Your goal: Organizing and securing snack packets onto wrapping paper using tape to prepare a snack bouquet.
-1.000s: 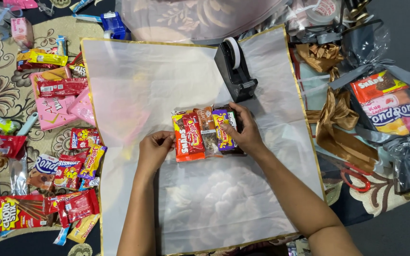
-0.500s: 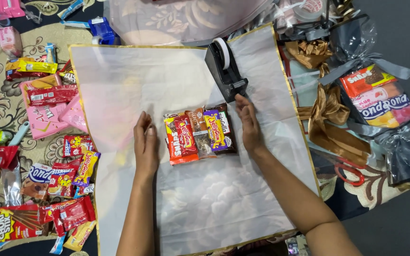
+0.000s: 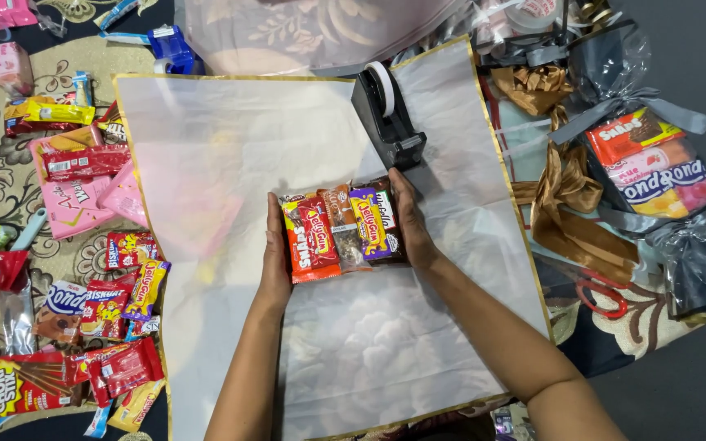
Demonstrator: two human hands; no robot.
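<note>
Two hands bracketed one snack bundle (image 3: 341, 232). We logged the bundle as lying directly between them, its long axis running hand to hand, just below the black tape dispenser (image 3: 387, 118) and near the middle of the white sheet (image 3: 230, 147). Left hand (image 3: 275, 257): open, palm flat against the bundle's left end. Right hand (image 3: 408, 220): open, fingers straight, pressed to its right end. Both hands stood equally near, each touching. Loose snacks (image 3: 100, 245) lay well left of the dispenser, off the sheet; wrapped parcels (image 3: 655, 163) to its right.

Pink packet (image 3: 6, 10) cut off at top edge, tape roll (image 3: 533, 8) likewise, red scissors (image 3: 602, 294) partly under brown ribbon (image 3: 569, 208)
</note>
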